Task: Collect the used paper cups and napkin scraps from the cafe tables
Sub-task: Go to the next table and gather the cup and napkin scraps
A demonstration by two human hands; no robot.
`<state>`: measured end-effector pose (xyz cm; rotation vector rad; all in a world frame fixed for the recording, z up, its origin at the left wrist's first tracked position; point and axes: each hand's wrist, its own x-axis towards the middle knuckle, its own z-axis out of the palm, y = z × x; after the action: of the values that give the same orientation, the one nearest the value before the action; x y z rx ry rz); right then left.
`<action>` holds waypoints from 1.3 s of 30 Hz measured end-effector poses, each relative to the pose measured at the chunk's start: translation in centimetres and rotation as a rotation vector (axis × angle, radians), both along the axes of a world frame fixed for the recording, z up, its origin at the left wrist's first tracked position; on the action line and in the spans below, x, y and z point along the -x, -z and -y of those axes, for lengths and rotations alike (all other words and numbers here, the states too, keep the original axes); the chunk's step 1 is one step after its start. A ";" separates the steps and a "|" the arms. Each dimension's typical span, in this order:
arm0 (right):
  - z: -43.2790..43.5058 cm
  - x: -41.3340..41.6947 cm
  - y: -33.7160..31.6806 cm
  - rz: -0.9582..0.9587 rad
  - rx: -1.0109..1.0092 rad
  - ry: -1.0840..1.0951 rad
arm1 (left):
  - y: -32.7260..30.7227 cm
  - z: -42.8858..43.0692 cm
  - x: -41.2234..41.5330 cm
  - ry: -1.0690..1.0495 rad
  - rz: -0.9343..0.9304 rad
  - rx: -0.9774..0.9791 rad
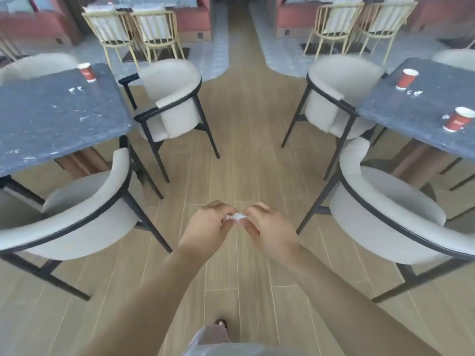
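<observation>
Hands (208, 224) (270, 227) pinching napkin scrap (237, 217), mid-aisle

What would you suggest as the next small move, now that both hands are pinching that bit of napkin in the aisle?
Probably pass the napkin scrap fully into the left hand, freeing the right hand to reach the nearest red cup on the right table; white scraps lie beside it.
</observation>
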<state>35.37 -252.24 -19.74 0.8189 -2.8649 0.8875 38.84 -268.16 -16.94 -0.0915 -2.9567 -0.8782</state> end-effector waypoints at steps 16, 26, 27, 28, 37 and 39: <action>-9.7 -1.4 -1.3 -0.002 -0.027 0.636 | 0.2 -10.8 8.9 0.591 -0.058 -0.111; -21.5 -6.0 -1.0 -0.025 0.026 0.911 | 0.2 -25.1 7.7 0.834 -0.033 -0.063; -23.2 -6.4 -1.0 -0.032 0.031 0.928 | 0.3 -27.0 7.5 0.848 -0.038 -0.068; -25.0 -6.9 -0.9 -0.037 0.031 0.945 | 0.3 -29.1 7.2 0.863 -0.046 -0.073; -41.9 -13.9 -1.0 -0.033 0.055 1.071 | 1.8 -47.6 1.7 0.975 -0.055 -0.109; -44.8 -15.8 -1.0 -0.040 0.045 1.087 | 1.9 -50.6 0.3 1.002 -0.033 -0.121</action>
<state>51.12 -207.46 -18.69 -0.6934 -2.5869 0.7064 38.58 -217.56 -18.84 -1.6349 -2.7024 -1.0622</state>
